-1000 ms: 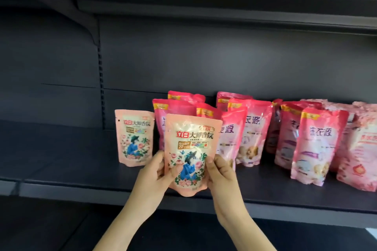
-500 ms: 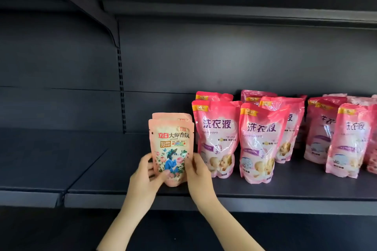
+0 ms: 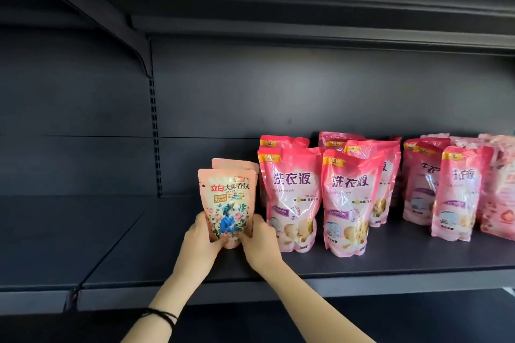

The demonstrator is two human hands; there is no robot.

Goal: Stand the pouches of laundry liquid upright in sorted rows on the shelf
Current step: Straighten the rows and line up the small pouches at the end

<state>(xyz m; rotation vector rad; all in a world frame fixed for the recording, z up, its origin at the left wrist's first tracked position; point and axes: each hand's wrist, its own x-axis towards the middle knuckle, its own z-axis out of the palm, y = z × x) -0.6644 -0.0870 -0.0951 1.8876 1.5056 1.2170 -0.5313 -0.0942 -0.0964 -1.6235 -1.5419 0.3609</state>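
Centre frame: my left hand and right hand grip the lower sides of an upright peach floral pouch, fingers curled round it. I cannot tell whether its base touches the dark shelf. A matching pouch stands just behind. At right, taller pink pouches stand in rows. A black band circles my left wrist.
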